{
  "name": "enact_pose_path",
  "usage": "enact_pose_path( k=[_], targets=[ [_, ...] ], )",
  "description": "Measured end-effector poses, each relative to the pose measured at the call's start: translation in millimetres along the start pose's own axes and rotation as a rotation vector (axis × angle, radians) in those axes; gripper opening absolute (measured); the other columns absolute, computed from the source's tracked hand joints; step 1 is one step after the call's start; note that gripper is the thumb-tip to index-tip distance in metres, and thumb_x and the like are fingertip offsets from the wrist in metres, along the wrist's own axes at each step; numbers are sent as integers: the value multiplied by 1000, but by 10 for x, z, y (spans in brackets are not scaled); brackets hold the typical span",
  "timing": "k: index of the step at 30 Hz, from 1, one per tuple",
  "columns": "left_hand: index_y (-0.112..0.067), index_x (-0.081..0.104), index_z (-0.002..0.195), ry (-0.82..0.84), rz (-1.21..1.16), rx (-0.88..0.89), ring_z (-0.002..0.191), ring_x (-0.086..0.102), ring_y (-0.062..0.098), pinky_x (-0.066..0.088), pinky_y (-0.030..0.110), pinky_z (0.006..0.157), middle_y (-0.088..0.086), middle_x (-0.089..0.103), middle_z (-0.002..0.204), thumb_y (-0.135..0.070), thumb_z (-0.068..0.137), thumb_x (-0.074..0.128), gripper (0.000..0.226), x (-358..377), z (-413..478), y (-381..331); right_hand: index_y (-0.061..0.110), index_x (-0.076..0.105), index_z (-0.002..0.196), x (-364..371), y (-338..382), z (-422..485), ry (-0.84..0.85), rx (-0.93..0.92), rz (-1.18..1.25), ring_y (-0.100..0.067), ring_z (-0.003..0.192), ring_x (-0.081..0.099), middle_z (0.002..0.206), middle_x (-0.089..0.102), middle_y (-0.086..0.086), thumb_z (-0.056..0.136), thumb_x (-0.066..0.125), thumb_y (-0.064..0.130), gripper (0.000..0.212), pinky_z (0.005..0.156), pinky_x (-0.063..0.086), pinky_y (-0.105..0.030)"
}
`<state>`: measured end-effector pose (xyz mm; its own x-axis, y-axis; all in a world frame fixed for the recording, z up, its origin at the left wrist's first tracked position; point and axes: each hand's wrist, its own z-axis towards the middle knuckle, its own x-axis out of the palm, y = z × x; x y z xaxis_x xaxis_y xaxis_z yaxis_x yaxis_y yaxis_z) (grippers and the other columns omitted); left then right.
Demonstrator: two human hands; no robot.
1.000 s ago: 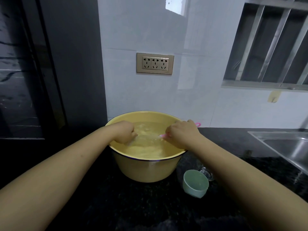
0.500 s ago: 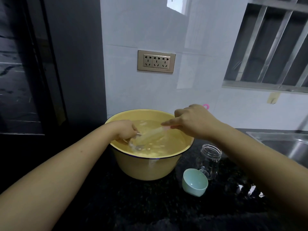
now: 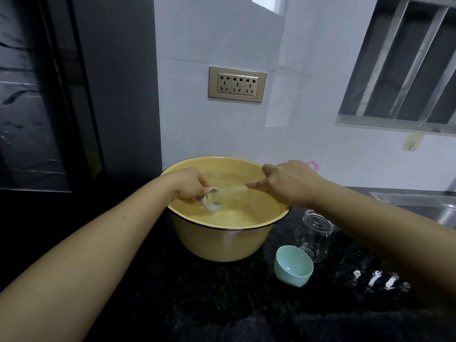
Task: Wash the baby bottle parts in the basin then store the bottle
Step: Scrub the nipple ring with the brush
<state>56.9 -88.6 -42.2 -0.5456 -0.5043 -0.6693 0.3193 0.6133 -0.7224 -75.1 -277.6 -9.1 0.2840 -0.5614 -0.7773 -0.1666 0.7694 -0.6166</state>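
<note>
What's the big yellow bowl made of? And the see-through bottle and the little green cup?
The yellow basin looks like enamelled metal: glossy coat, thin dark-blue rim. The bottle is see-through, so glass or clear plastic; I cannot tell which. The green cup looks like smooth plastic, one even pastel colour, soft sheen.

The brush [image 3: 232,195] head is a pale blur, and its handle is buried in the right hand [image 3: 286,183] except for a pink loop behind it. The left hand [image 3: 191,185] covers much of the white bottle part [image 3: 211,202], whose shape is unclear. The sink [image 3: 424,203] runs off the right edge.
</note>
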Motion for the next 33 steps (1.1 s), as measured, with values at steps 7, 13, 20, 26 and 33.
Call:
enact_pose_path(
  k=[7, 13, 20, 26, 33],
  targets=[
    [-4, 65, 111, -22, 35, 38, 67, 59, 10, 50, 13, 55, 6, 65, 85, -12, 93, 54, 23, -6, -6, 4, 29, 58, 125, -303, 235, 36, 357, 80, 255, -27, 109, 56, 112, 55, -5, 96, 45, 43, 36, 79, 42, -30],
    [-6, 66, 112, -19, 23, 69, 65, 60, 8, 50, 11, 50, 9, 67, 86, -12, 93, 55, 23, -1, -14, 7, 17, 58, 127, -549, 401, 231, 533, 77, 293, -25, 85, 66, 99, 66, -3, 99, 43, 24, 32, 75, 54, -32],
    [-11, 67, 114, -23, 55, 84, 73, 57, 14, 53, 20, 67, 4, 63, 83, -11, 93, 55, 24, -5, -22, 11, 6, 63, 101, -722, 477, 410, 496, 50, 258, -25, 78, 57, 91, 66, -7, 93, 50, 35, 33, 53, 37, -27],
    [-13, 70, 107, 3, 87, 73, 80, 57, 17, 55, 25, 72, 7, 67, 96, -3, 89, 54, 26, 3, -18, 32, 26, 61, 113, -655, 190, 354, 409, 202, 636, -15, 51, 57, 61, 65, 7, 83, 63, 26, 30, 51, 45, -21],
    [-13, 72, 107, 39, 43, 75, 81, 57, 16, 53, 27, 76, 4, 65, 94, -12, 94, 53, 22, 12, -33, 16, 29, 66, 115, -481, 17, 245, 325, 258, 856, -16, 44, 61, 74, 71, 1, 89, 61, 23, 28, 55, 56, -22]
  ],
)
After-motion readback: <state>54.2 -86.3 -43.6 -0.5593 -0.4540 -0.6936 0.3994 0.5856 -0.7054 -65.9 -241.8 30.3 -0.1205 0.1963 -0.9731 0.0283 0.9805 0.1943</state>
